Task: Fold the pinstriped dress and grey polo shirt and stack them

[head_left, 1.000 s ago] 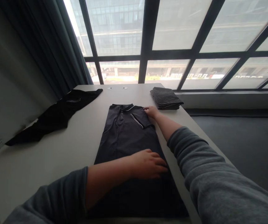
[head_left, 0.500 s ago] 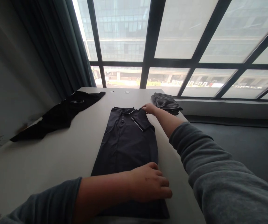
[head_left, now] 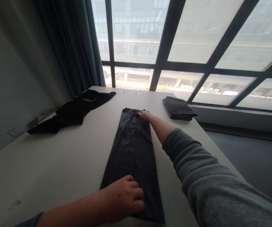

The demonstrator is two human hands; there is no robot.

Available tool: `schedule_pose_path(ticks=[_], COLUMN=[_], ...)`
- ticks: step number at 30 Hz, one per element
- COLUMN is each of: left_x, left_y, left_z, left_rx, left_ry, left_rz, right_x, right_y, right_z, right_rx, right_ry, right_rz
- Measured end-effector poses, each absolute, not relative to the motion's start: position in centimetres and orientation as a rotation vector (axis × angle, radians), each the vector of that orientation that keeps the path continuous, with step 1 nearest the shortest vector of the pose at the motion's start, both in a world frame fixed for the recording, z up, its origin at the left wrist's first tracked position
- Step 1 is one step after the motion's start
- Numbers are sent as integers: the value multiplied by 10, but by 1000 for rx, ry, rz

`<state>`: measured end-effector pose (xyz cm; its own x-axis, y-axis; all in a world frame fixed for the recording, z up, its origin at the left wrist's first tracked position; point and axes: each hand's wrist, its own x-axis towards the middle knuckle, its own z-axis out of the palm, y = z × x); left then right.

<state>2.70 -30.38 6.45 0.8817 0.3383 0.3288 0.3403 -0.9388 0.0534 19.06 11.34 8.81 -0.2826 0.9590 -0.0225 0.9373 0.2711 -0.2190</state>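
A dark polo shirt [head_left: 136,151] lies lengthwise in front of me, folded into a long narrow strip, its buttons at the far end. My right hand [head_left: 144,115] is at the collar end, its fingers closed on the folded-over cloth beside the buttons. Over the near part of the shirt, my left hand [head_left: 124,198] has its fingers curled down on the cloth; its fingertips are hidden underneath. The near left corner of the shirt is hidden behind my left hand and forearm.
The white table [head_left: 76,170] carries a black garment [head_left: 72,108] spread along its left edge. A folded striped garment [head_left: 180,108] sits by the right edge. Two small white discs lie near the far edge. A dark curtain [head_left: 72,44] and large windows stand beyond.
Both hands have moved left, bringing the shirt's right side inward over its middle. The short sleeve that lay on top is out of sight, and the shirt is narrower. The view has shifted slightly.
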Motion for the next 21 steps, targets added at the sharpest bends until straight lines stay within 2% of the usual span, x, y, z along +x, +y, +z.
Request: schedule_pose_path(ticks=[9, 21], left_x=[18, 15], left_y=[-307, -299], left_z=[54, 33], left_rx=[-3157, -3338], left_ry=[-537, -581], left_rz=[-586, -742], right_x=[193, 186], right_y=[100, 117], right_z=[41, 47], right_rx=[-1948, -2027], right_ry=[-2453, -2287], right_rz=[162, 112])
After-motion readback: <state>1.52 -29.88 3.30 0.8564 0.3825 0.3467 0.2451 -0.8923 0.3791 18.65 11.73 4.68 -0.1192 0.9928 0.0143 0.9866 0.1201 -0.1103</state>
